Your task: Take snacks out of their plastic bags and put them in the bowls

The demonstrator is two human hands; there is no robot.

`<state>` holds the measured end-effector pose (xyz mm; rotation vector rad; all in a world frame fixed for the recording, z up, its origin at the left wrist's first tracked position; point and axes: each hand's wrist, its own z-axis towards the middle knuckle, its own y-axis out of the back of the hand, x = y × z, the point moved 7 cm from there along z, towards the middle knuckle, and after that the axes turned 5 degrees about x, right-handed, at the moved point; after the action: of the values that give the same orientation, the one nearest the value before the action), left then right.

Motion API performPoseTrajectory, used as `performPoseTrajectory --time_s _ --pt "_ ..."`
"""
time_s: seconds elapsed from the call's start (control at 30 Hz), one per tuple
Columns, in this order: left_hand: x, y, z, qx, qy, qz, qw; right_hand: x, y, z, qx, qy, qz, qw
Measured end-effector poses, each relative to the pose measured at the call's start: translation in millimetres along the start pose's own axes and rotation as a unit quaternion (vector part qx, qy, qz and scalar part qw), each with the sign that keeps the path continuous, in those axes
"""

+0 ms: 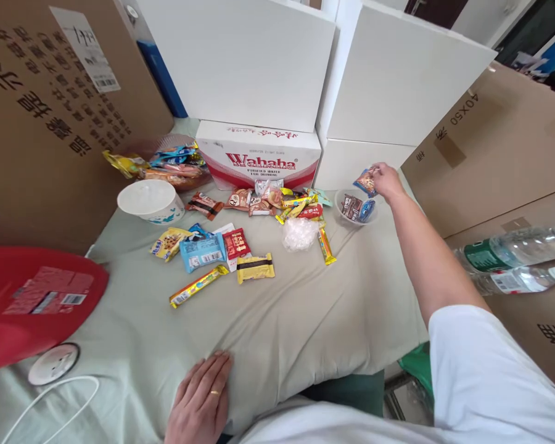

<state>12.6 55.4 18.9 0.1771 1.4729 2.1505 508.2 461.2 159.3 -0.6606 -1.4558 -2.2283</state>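
Note:
My right hand (386, 180) reaches far across the table and pinches a small blue and brown snack packet (366, 180) just above a clear plastic bowl (341, 198) that holds a few similar packets. My left hand (201, 398) lies flat, fingers stretched out, on the pale green cloth (277, 320) near the front edge, holding nothing. Several loose snack packets (254, 267) lie scattered over the middle of the cloth, among them a long yellow bar (198, 285) and a blue packet (202, 251).
A white bowl (148, 200) and a clear dish of snacks (171, 161) stand at the back left. A Wahaha box (259, 154), white boxes and brown cartons ring the table. A red lid (32, 302) lies left, water bottles (518, 256) right, a white cable (50, 394) front left.

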Motion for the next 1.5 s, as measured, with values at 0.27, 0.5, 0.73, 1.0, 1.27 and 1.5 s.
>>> performPoseTrajectory --time_s 0.27,0.5,0.73,1.0,1.27,1.5 --pt "6 20.8 -1 -0.041 0.085 -0.057 0.994 12 -74 2 0.046 -0.04 -0.1 0.993" --pt "49 65.0 49 -0.142 0.187 -0.072 0.969 48 22 -47 -0.109 -0.021 -0.119 0.987" --pt "139 35.9 170 -0.107 0.278 -0.018 0.954 -8 50 -315 0.033 -0.099 -0.097 0.99" --pt "210 5.3 240 -0.004 0.352 -0.025 0.936 -72 97 -448 0.013 -0.27 -0.139 0.953" --pt "205 32.7 250 -0.002 0.305 -0.031 0.952 -58 96 -426 -0.006 -0.224 -0.12 0.967" --pt "18 4.8 201 0.055 0.121 -0.075 0.988 56 67 -348 -0.022 0.0 -0.011 1.0"
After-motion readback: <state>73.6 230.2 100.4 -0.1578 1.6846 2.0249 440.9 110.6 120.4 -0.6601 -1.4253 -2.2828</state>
